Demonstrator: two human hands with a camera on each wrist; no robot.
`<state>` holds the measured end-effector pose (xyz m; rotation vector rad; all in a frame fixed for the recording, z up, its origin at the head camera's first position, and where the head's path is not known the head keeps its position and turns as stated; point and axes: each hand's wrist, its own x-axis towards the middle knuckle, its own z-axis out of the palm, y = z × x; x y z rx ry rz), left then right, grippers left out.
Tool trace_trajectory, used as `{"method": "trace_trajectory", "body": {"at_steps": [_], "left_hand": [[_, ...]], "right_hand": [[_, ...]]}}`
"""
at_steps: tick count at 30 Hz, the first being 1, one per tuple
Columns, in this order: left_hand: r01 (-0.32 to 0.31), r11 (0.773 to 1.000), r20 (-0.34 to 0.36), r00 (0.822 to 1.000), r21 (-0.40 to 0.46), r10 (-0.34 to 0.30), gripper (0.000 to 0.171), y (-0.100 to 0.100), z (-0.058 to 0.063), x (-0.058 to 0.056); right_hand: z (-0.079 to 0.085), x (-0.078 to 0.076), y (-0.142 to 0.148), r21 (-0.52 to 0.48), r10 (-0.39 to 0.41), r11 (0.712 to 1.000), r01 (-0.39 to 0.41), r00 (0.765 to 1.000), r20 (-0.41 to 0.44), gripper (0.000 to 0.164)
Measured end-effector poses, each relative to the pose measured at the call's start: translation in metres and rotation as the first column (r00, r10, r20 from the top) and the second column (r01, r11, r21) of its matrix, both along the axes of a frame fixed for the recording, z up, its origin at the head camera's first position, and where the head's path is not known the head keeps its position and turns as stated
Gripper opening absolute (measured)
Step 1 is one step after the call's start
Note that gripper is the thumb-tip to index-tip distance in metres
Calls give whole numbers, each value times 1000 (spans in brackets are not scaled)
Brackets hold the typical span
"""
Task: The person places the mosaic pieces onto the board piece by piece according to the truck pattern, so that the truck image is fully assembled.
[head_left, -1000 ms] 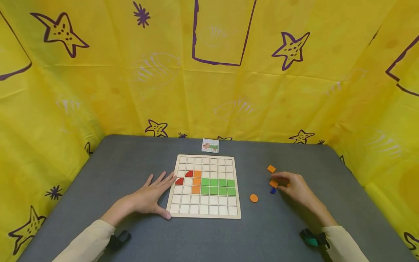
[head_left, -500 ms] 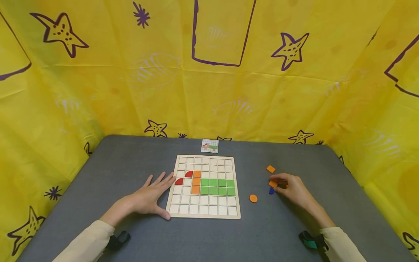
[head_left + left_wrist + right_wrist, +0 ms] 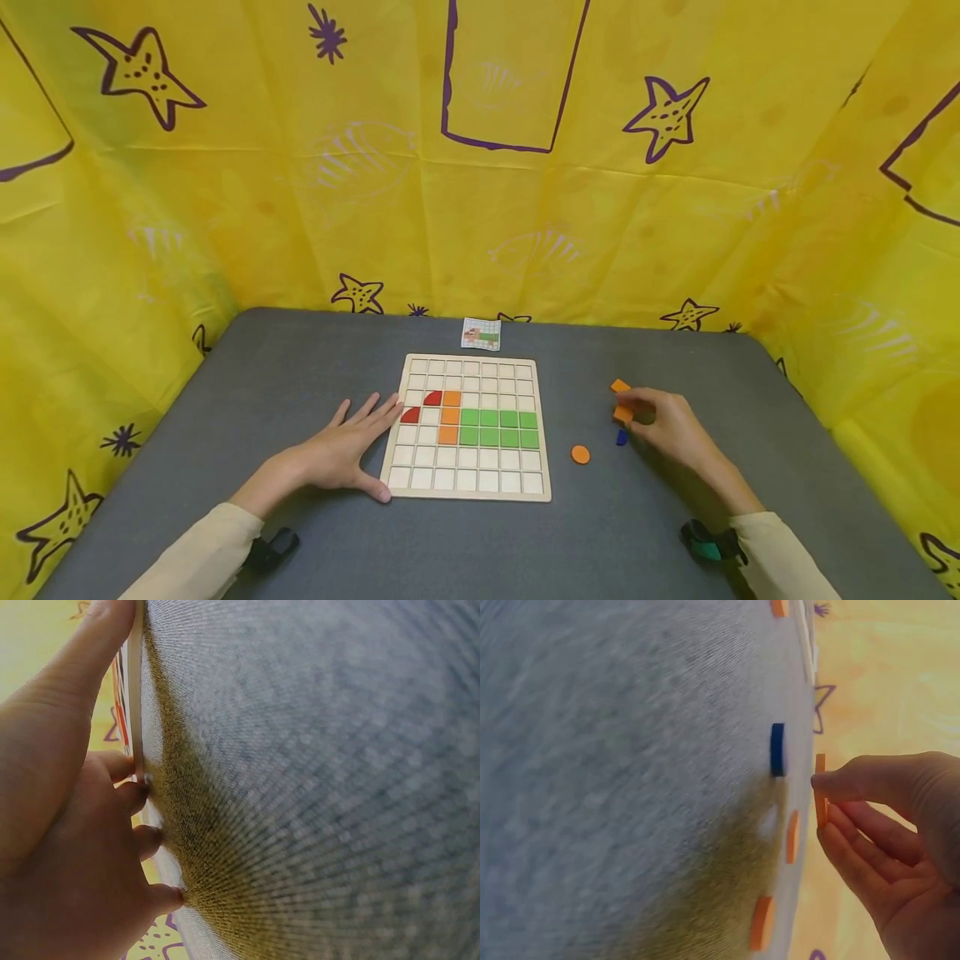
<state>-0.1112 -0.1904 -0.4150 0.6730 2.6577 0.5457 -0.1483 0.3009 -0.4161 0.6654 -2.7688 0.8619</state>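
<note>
My right hand (image 3: 675, 429) pinches an orange square tile (image 3: 622, 414) between thumb and fingers. In the right wrist view that orange tile (image 3: 821, 814) is raised off the table, seen edge-on. Just below it lies a small blue piece (image 3: 622, 437), and another orange tile (image 3: 619, 386) lies behind the fingertips. My left hand (image 3: 337, 450) is spread along the left edge of a wooden grid board (image 3: 468, 497), its thumb and fingertips touching that edge. Red quarter-round pieces (image 3: 411, 415), orange squares (image 3: 448, 435) and green squares (image 3: 488, 437) fill some of the board's cells.
An orange disc (image 3: 581, 454) lies between the board and my right hand. A small printed card (image 3: 481, 334) sits beyond the board, near the table's back edge. Two more orange pieces, one low in the right wrist view (image 3: 762, 924), lie around the hand. Yellow patterned cloth (image 3: 480, 208) surrounds the table.
My right hand has taken the orange tile between its fingers and lifted it slightly, shifting a little toward the back. The left hand and the board have stayed still.
</note>
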Motion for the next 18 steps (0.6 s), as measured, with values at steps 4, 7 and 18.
{"method": "trace_trajectory", "body": {"at_steps": [4,7,18], "left_hand": [[-5,1000,7,1000,-5,5,128,0,1,0],[-1,1000,10,1000,-3,1,127,0,1,0],[-10,1000,20,1000,-1,10,127,-1,0,-1]], "right_hand": [[5,0,-6,-6,12,1000,-12,1000,19,38],[8,0,-12,-13,26,1000,-26,999,22,40],[13,-4,-36,-31,84,996,-84,996,18,39]]}}
